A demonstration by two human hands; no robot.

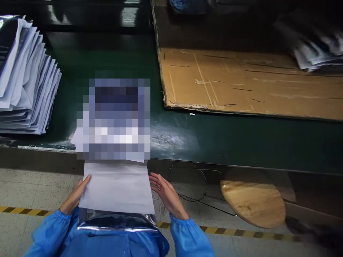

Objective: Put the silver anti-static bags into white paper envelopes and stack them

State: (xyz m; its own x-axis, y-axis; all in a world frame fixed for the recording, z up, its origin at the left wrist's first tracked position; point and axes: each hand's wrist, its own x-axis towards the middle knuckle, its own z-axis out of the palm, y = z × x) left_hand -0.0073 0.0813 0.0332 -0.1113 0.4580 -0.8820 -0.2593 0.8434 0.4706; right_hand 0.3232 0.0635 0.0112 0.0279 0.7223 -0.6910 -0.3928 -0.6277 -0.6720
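Wearing a loose blue garment (104,246), cut off at the bottom edge. Gripping the left side of 1 white sheet (118,187) with the left hand (75,194), thumb on top, fingers hidden underneath. Holding the right hand (168,194) unclenched by the opposite side, fingers nearly straight; cannot tell whether touching. White sheet between the near edge of a dark green table (227,142) and the body, overlapping a glossy dark film (118,222). Beyond, a pixelated block (118,117), masking any writing beneath. At left, a stack of white packets (34,92), cut off by the frame; faint marks on the top dark face, possibly print, too small to read. At right, scuffed cardboard (227,82) under another stack (321,50), blurred and cropped. Below the table, a round wooden board (254,203), partly shadowed.
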